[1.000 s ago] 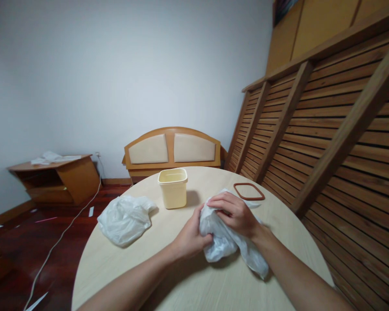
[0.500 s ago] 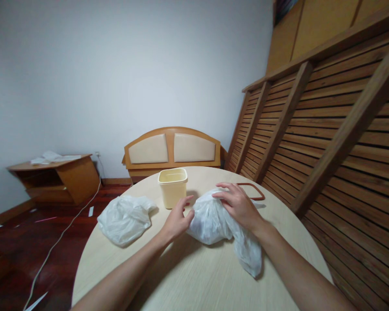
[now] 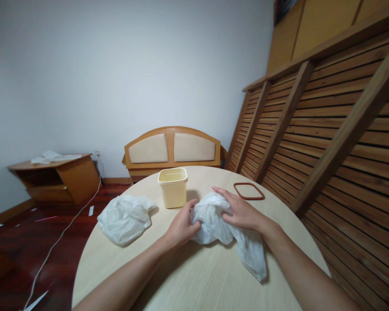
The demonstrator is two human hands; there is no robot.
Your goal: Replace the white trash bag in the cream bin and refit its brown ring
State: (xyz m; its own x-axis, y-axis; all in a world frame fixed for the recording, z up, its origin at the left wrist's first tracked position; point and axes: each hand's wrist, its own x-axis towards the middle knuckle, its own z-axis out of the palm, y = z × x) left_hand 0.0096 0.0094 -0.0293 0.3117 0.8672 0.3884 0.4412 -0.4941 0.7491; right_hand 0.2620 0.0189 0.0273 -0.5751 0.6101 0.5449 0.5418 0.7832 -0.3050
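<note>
On the table [image 3: 194, 285], with a tub [image 3: 174, 194] at eleven o'clock, left hand [image 3: 181, 224] and right hand [image 3: 244, 211] curl fingers round a rumpled bag [image 3: 213, 231], probably containing its slack.

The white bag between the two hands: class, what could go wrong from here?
The left hand is close to the upright yellow container and might knock it over.

The loose tail of the white bag lies beside the right forearm, which could drag it.
</note>
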